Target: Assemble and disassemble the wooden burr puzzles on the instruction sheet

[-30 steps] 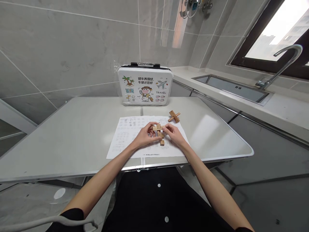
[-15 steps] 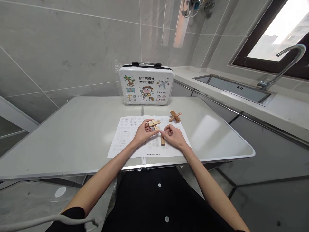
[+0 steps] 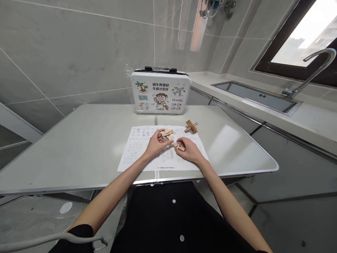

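Observation:
Between the thumb and fingers of my left hand (image 3: 156, 143) are light wooden puzzle pieces (image 3: 167, 133) fitted together crosswise. My right hand (image 3: 191, 149) pinches a notched wooden puzzle piece (image 3: 179, 146), held at a slant just to the right of the left thumb. The two hands are close together over a printed paper sheet (image 3: 137, 151), and part of each grip is hidden by fingers. Beyond my right hand, a darker crossed wooden piece assembly (image 3: 191, 127) rests at the sheet's upper right corner.
The sheet lies on a pale folding table (image 3: 86, 147) with a seam down its middle. A white cartoon-printed case (image 3: 160, 93) stands at the back by the tiled wall. To the right run a counter (image 3: 316, 117), a sink (image 3: 258, 95) and a curved faucet (image 3: 319, 70).
My right hand has turned the notched piece from pointing toward me to lying slantwise, so more of it shows. The left hand keeps its pieces almost in place, tilted slightly.

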Tool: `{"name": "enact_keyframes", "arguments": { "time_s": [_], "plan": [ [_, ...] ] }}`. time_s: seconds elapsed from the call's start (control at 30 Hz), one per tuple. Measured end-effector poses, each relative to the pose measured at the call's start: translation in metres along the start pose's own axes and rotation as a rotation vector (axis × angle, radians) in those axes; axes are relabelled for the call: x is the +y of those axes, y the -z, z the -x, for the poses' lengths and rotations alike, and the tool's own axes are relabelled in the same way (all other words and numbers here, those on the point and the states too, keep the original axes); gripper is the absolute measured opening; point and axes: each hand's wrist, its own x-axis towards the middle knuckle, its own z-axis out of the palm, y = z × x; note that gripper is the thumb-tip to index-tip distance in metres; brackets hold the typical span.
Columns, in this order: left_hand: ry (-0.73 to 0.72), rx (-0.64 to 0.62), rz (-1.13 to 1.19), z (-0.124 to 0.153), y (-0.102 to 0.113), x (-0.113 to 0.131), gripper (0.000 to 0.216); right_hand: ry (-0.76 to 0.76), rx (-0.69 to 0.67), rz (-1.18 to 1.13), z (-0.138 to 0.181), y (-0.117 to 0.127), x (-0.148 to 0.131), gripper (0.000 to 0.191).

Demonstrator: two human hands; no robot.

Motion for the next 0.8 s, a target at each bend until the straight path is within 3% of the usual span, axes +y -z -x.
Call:
{"name": "enact_keyframes", "arguments": {
  "time_s": [0.1, 0.37, 0.8],
  "plan": [
    [0.021, 0.011, 0.003, 0.0, 0.0, 0.002, 0.068, -0.002, 0.049, 0.031, -0.001, -0.001, 0.005, 0.013],
    [0.027, -0.006, 0.033, 0.002, 0.0, 0.006, 0.064, -0.001, 0.067, -0.02, -0.003, 0.002, 0.005, 0.022],
    [-0.109, -0.081, -0.263, 0.007, -0.001, 0.011, 0.068, 0.017, 0.076, -0.1, 0.0, 0.001, 0.002, 0.022]
  ]
}}
